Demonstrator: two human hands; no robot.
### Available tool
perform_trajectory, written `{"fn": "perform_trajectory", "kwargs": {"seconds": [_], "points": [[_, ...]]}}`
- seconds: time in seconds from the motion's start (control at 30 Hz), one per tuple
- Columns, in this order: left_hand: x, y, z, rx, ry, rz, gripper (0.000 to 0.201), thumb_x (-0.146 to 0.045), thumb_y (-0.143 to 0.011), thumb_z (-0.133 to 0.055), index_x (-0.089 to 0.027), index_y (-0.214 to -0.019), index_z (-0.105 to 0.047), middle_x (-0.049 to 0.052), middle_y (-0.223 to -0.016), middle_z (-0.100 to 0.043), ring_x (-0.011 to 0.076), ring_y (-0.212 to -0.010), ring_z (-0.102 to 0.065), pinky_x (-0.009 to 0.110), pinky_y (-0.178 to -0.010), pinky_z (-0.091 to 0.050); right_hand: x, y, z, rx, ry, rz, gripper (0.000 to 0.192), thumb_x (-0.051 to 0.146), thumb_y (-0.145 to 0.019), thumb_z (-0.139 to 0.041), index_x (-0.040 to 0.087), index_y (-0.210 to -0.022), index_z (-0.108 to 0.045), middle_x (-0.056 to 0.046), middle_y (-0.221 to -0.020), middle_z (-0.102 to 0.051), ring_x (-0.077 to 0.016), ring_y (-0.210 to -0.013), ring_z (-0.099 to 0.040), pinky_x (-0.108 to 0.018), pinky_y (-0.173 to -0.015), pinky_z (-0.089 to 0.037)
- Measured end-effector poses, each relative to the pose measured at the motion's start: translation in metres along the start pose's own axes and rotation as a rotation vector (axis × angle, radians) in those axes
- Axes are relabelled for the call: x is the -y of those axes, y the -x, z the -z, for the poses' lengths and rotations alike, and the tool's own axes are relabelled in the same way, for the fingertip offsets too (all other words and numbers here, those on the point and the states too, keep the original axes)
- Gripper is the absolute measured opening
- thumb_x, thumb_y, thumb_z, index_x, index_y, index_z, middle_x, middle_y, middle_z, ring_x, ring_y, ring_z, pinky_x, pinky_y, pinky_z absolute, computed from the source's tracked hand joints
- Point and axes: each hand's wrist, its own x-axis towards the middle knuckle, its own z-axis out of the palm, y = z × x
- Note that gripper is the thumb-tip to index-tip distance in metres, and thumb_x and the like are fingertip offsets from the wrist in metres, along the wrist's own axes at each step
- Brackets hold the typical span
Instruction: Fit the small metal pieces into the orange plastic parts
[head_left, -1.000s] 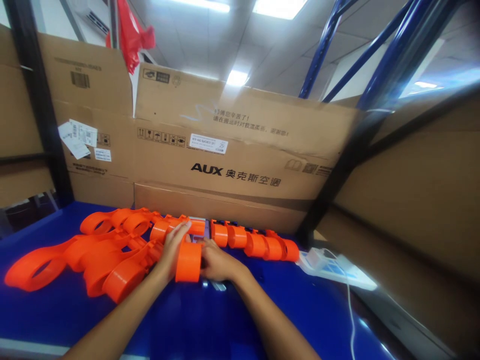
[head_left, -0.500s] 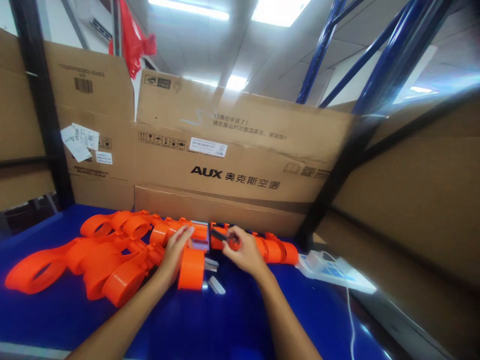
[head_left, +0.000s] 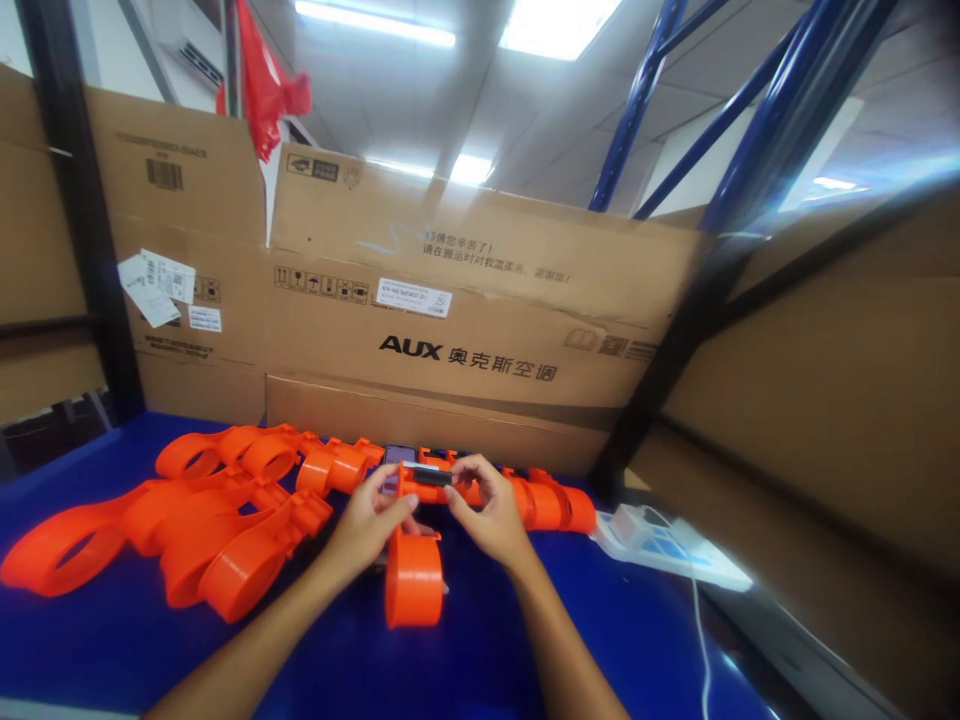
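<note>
Between my hands is an orange plastic part, with a wide ring hanging at its lower end and a narrow trough at its top. The fingers and thumb of my left hand are closed around its upper left side. A short black bar lies along the trough, and whether it sits fully inside cannot be made out. My right hand pinches the bar's right end between thumb and fingers, close against the orange part. Small metal pieces behind the ring are mostly hidden.
Similar orange ringed parts are heaped on the blue table at left. More orange parts stand in a row at right. A phone-like screen lies behind my hands. A white power strip with a cable is at right; cardboard walls the back.
My left hand has turned the orange part and moved it right, its ring now lower. The black bar, tilted in my right hand before, now lies level along the trough.
</note>
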Motion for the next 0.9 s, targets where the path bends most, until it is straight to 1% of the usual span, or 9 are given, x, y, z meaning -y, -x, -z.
{"fn": "perform_trajectory", "kwargs": {"seconds": [0.2, 0.33, 0.4, 0.53, 0.63, 0.7, 0.77, 0.83, 0.9], "points": [[0.004, 0.0, 0.003, -0.019, -0.047, -0.014, 0.057, -0.037, -0.076, -0.075, -0.02, -0.126, -0.053, 0.001, -0.064, -0.07, 0.0168, -0.049, -0.064, 0.025, -0.052, -0.046, 0.001, 0.002, -0.007, 0.025, -0.005, -0.009, 0.012, 0.03, -0.089, -0.062, 0.021, -0.095, -0.058, -0.004, -0.089, -0.062, -0.0192, -0.082, -0.06, -0.032, -0.075, -0.051], [0.004, -0.002, 0.003, -0.029, -0.033, -0.081, 0.049, -0.032, -0.074, -0.077, -0.021, -0.118, -0.058, 0.005, -0.085, -0.073, 0.0171, -0.06, -0.067, 0.025, -0.054, -0.049, 0.002, 0.004, -0.011, 0.014, 0.008, 0.002, 0.012, 0.029, -0.09, -0.063, 0.021, -0.098, -0.06, -0.004, -0.091, -0.065, -0.0197, -0.084, -0.062, -0.034, -0.079, -0.052], [0.004, -0.004, 0.002, -0.042, -0.023, -0.1, 0.047, -0.03, -0.072, -0.078, -0.021, -0.114, -0.06, 0.005, -0.09, -0.073, 0.0179, -0.064, -0.067, 0.025, -0.054, -0.05, 0.004, 0.005, -0.013, -0.003, 0.02, 0.014, 0.012, 0.029, -0.089, -0.064, 0.021, -0.098, -0.061, -0.004, -0.091, -0.066, -0.0202, -0.085, -0.063, -0.035, -0.081, -0.052], [0.003, -0.006, 0.005, -0.098, -0.032, -0.085, 0.043, -0.032, -0.069, -0.081, -0.019, -0.106, -0.065, 0.004, -0.08, -0.071, 0.0153, -0.055, -0.063, 0.024, -0.049, -0.048, 0.01, 0.006, -0.015, 0.025, 0.021, 0.038, 0.019, 0.03, -0.088, -0.067, 0.022, -0.105, -0.065, -0.006, -0.094, -0.069, -0.0218, -0.087, -0.065, -0.037, -0.082, -0.052], [0.003, -0.008, 0.009, -0.137, 0.0, -0.065, 0.041, -0.035, -0.068, -0.083, -0.018, -0.102, -0.067, 0.002, -0.073, -0.069, 0.0148, -0.052, -0.061, 0.024, -0.048, -0.047, 0.011, 0.004, -0.011, 0.063, 0.027, 0.051, 0.025, 0.03, -0.091, -0.063, 0.023, -0.114, -0.066, -0.007, -0.1, -0.071, -0.0225, -0.091, -0.066, -0.038, -0.084, -0.052], [0.004, -0.009, 0.013, -0.152, 0.01, -0.049, 0.041, -0.036, -0.068, -0.083, -0.018, -0.1, -0.067, 0.001, -0.069, -0.068, 0.0146, -0.049, -0.06, 0.025, -0.049, -0.048, 0.008, 0.004, -0.004, 0.028, 0.069, 0.029, 0.021, 0.031, -0.093, -0.059, 0.023, -0.11, -0.068, -0.007, -0.098, -0.071, -0.022, -0.088, -0.065, -0.037, -0.081, -0.052], [0.005, -0.009, 0.015, -0.152, 0.007, -0.042, 0.039, -0.038, -0.07, -0.082, -0.019, -0.1, -0.067, 0.001, -0.068, -0.068, 0.0149, -0.05, -0.06, 0.026, -0.051, -0.049, 0.002, 0.005, 0.004, 0.019, 0.149, -0.015, 0.017, 0.031, -0.094, -0.056, 0.021, -0.1, -0.069, -0.006, -0.089, -0.071, -0.0205, -0.079, -0.064, -0.033, -0.074, -0.051], [0.006, -0.009, 0.015, -0.135, -0.005, -0.057, 0.036, -0.039, -0.072, -0.081, -0.019, -0.1, -0.067, 0.001, -0.067, -0.068, 0.0157, -0.053, -0.061, 0.026, -0.054, -0.05, -0.003, 0.008, 0.012, 0.123, 0.257, -0.053, 0.015, 0.026, -0.092, -0.055, 0.021, -0.089, -0.069, -0.004, -0.079, -0.069, -0.0189, -0.071, -0.062, -0.03, -0.067, -0.048], [0.006, -0.008, 0.014, -0.117, -0.025, -0.078, 0.036, -0.038, -0.072, -0.08, -0.019, -0.099, -0.068, 0.001, -0.067, -0.067, 0.0158, -0.056, -0.061, 0.025, -0.055, -0.05, -0.007, 0.011, 0.016, 0.29, 0.375, -0.084, 0.013, 0.021, -0.088, -0.057, 0.021, -0.085, -0.069, -0.002, -0.074, -0.067, -0.0181, -0.068, -0.06, -0.028, -0.064, -0.045]]}}
